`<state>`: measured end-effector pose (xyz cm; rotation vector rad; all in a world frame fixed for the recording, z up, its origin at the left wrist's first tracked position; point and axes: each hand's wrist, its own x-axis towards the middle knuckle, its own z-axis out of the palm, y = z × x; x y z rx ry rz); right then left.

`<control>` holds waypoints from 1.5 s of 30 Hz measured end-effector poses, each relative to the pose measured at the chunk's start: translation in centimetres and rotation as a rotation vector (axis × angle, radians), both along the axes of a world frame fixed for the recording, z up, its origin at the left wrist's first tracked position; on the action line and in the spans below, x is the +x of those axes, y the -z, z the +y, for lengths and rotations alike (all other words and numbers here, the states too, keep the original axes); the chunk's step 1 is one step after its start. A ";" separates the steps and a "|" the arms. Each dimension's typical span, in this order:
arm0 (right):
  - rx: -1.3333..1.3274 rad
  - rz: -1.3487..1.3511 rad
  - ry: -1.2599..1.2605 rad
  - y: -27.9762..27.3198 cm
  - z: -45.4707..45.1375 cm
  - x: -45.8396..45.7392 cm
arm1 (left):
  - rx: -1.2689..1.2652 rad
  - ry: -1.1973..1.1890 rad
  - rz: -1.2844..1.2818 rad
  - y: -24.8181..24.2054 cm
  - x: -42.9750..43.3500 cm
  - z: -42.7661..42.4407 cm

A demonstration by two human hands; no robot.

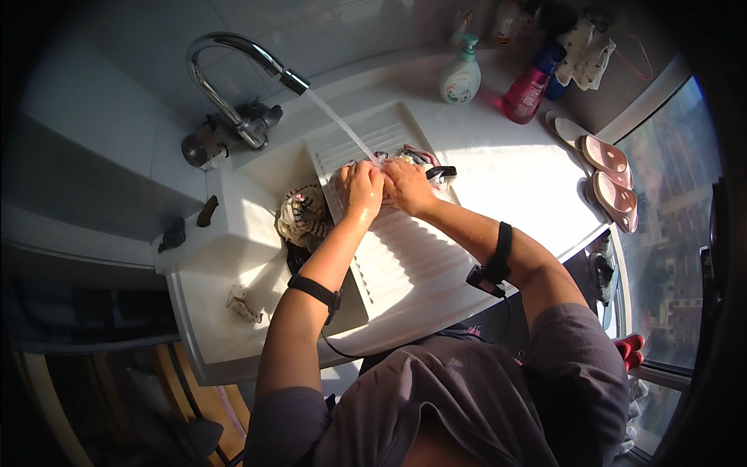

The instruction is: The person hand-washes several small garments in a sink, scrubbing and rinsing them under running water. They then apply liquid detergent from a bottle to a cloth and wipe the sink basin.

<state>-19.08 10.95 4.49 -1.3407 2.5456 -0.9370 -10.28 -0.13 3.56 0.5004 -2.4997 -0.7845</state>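
Observation:
Both my hands are together on a wet bundle of patterned cloth at the upper part of a white ribbed washboard. My left hand presses on the bundle's left side, its fingers curled into the cloth. Beside it, my right hand grips the cloth from the right. Water from a chrome faucet runs down onto the fingers and the cloth. A black strip sticks out by my right hand. Left of the washboard, cream and striped cloth lies in the sink basin. The cloth under my palms is hidden.
A pale green pump bottle and a pink bottle stand at the back of the counter. Pink slippers lie at its right edge by the window. A small spotted cloth lies in the basin's lower left. Dark scrubbers sit on the left ledge.

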 end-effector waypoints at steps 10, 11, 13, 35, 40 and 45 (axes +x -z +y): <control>0.069 0.564 0.260 1.0 -2.8 -3.9 | -0.208 -0.111 -0.367 0.4 -5.7 -2.9; 0.049 0.418 0.183 1.6 -2.1 -3.2 | -0.153 -0.011 -0.291 0.9 -4.7 -2.1; -0.021 0.225 0.015 1.5 -0.2 -1.6 | -0.188 0.153 -0.069 1.5 -2.1 -0.9; -0.006 0.054 0.107 0.4 1.9 -1.6 | 0.033 0.133 0.024 1.4 -2.2 0.7; -0.147 0.118 0.154 1.8 -1.8 -3.4 | 0.187 0.034 0.146 3.1 -4.4 -0.3; 0.193 0.038 0.044 0.6 -1.2 -4.1 | 0.247 0.077 -0.130 3.2 -5.6 -1.8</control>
